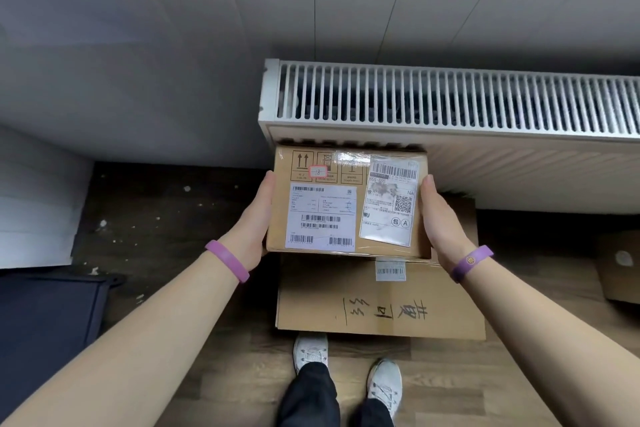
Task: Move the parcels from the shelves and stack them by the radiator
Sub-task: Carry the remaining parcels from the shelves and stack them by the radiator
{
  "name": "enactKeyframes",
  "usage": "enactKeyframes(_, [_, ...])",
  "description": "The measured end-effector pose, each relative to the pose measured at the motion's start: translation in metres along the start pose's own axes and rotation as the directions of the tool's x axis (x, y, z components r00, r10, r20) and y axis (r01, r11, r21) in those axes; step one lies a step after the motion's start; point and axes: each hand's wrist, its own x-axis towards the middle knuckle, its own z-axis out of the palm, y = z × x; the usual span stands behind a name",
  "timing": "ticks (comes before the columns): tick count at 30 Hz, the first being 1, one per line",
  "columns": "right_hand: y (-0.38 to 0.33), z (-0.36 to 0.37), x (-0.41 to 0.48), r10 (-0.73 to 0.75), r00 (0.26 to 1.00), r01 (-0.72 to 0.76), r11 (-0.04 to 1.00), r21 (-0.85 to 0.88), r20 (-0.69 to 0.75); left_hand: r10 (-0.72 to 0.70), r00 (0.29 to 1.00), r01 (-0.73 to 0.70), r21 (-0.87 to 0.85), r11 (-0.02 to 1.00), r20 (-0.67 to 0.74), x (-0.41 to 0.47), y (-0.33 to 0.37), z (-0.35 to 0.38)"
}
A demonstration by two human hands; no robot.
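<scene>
**Small parcel** point(348, 199): brown cardboard box with a taped top. It carries two white shipping labels with barcodes, a small red-edged sticker and printed handling arrows. It is held level between both hands, directly in front of the radiator's left end, with its far edge at the radiator's lower edge. It sits over the large parcel; whether it rests on that parcel or is just above it cannot be told.

**Left hand** point(256, 222): palm against the parcel's left side. The visible fingers point(268, 184) lie straight along that side, not wrapped over the top. The rest are hidden behind the box. A purple wristband point(227, 260) is on the wrist.

**Right hand** point(441, 218): palm against the parcel's right side in the same way. Its visible fingers lie straight and flat to the cardboard, the others out of sight. A matching purple band is on this wrist.

**Large parcel** point(381, 302): wider brown box on the floor below the small one. It has handwritten black characters on the near face and a small barcode label near the top edge.

**Radiator** point(450, 97): white, with a slatted grille on top, mounted on a pale panelled wall.

**Floor** point(214, 374): wood-look boards, speckled with white flecks at left.

**Shoes** point(311, 350): white pair, just short of the large parcel.

**Other box** point(620, 267): brown cardboard at the right edge.

**Dark bin** point(48, 322): at lower left.
</scene>
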Motion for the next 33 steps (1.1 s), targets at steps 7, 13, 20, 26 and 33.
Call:
enactKeyframes(7, [-0.022, -0.011, -0.024, -0.039, 0.997, 0.034, 0.996, -0.081, -0.069, -0.046, 0.997, 0.048, 0.029, 0.998, -0.067, -0.034, 0.002, -0.013])
enactKeyframes(13, [-0.072, -0.032, -0.086, -0.126, 0.99, 0.117, 0.984, -0.131, -0.06, 0.007, 0.998, 0.003, 0.148, 0.989, -0.067, -0.12, 0.03, -0.02])
enactKeyframes(20, [-0.151, -0.065, -0.193, -0.26, 0.955, 0.284, 0.938, -0.196, 0.14, 0.24, 0.97, -0.23, 0.17, 0.958, -0.042, -0.263, 0.072, -0.022])
enactKeyframes(26, [-0.215, -0.09, -0.309, -0.489, 0.827, 0.532, 0.84, -0.105, 0.276, 0.447, 0.886, -0.417, 0.211, 0.884, -0.124, -0.402, 0.082, -0.002])
enactKeyframes(33, [-0.268, -0.071, -0.452, -0.668, 0.59, 0.709, 0.697, 0.105, 0.453, 0.67, 0.648, -0.66, 0.173, 0.731, -0.363, -0.551, 0.055, -0.023])
